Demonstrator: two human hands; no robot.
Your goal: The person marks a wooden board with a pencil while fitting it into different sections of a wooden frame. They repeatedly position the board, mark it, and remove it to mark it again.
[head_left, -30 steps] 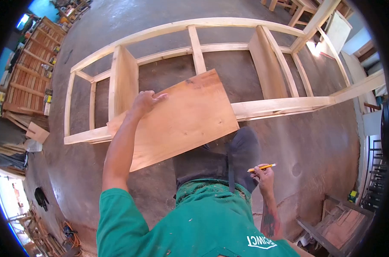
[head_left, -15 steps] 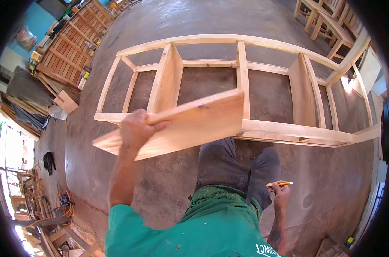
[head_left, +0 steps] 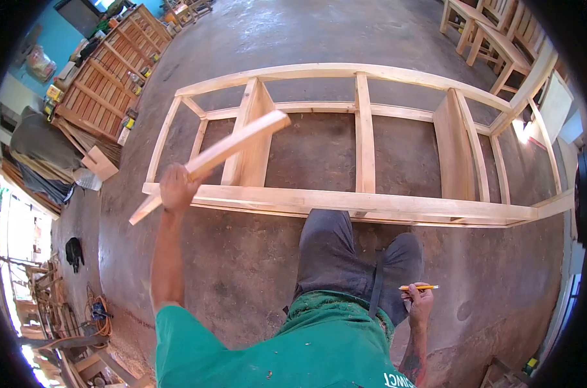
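One flat, pale wooden board (head_left: 241, 142): stiff, likely weighty, best gripped mid-edge. My left fingers (head_left: 191, 186) clasp its edge; right fingers (head_left: 408, 300) pinch a slim yellow pencil (head_left: 425, 287).

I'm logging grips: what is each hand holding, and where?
Left hand: pale wooden board, by its long edge, nearer the lower end. Right hand: slim yellow pencil, near its middle.

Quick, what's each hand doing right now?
Left hand: closed on the board.
Right hand: closed on the pencil.
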